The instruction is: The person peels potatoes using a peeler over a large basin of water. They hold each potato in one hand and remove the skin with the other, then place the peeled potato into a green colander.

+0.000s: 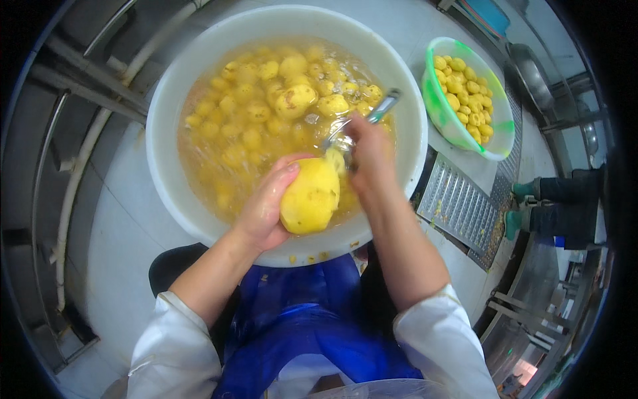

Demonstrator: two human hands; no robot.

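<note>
My left hand (266,207) grips a large peeled yellow potato (310,199) above the near side of a wide white plastic tub (164,124). Small dark spots mark the potato's surface. In my right hand (371,154) is a metal peeler (384,105), blurred, its handle pointing up and to the right. A pale slice of potato (335,158) shows between the tool and the potato. Cloudy yellowish water fills the tub, with many potatoes (249,114) lying in it. One bigger potato with brown patches (296,101) breaks the surface near the middle.
A green and white plastic basin (506,132) of peeled potatoes (466,95) stands to the right. Near it is a perforated metal drain cover (456,204) with scraps. Another person's green boots (518,224) are at far right. Metal pipes (99,129) run along the left.
</note>
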